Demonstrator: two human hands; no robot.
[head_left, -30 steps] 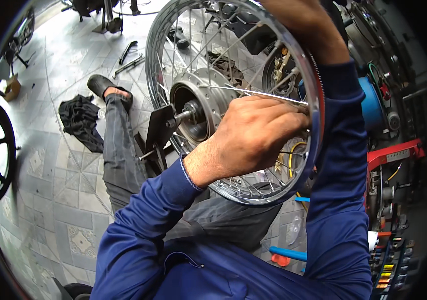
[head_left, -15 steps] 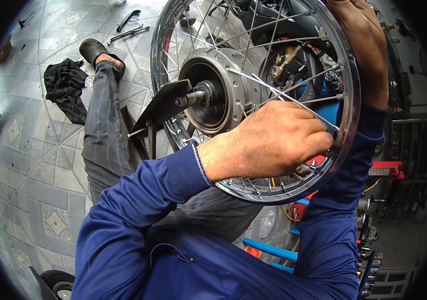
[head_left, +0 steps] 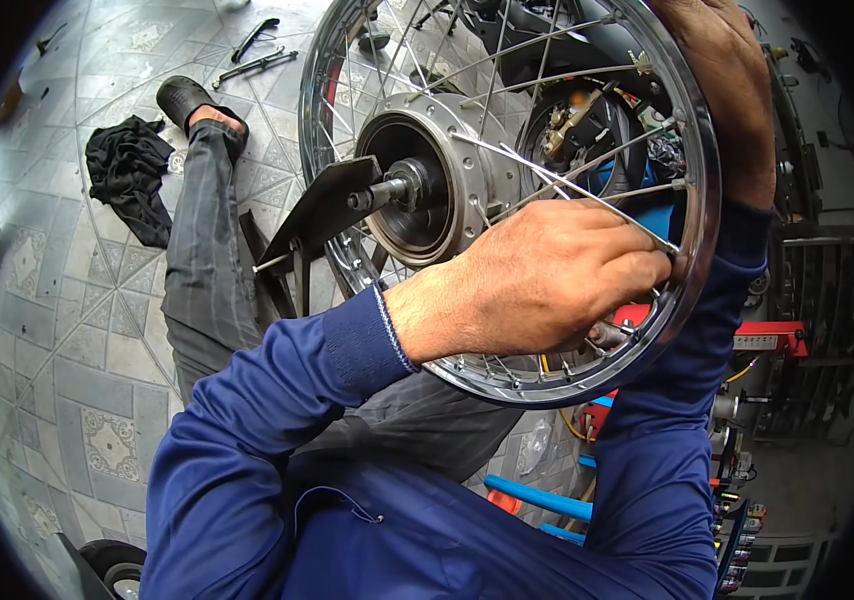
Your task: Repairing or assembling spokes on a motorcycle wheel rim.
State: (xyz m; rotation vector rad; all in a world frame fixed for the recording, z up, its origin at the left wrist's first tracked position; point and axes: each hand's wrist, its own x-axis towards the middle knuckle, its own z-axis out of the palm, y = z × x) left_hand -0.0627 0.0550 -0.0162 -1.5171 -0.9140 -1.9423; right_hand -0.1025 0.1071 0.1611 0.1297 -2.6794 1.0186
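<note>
The left hand lies across the near side of a spoked wheel, its fingers curled narrow at the rim end of a bright spoke; whether they pinch the spoke or something smaller beside it, I cannot tell. The right hand is at the outer edge of the rim, likely to steady it (its fingers are mostly hidden, so I cannot tell how they close).

The wheel stands tilted over the person's lap, in front of the torso, which seems to keep its spokes within easy reach of both hands. Its axle points left toward a black plate, which probably helps carry the weight; how the two join is unclear. On the tiled floor, a black cloth lies beside the outstretched leg, with a metal rod farther off, both well apart from the wheel
</note>
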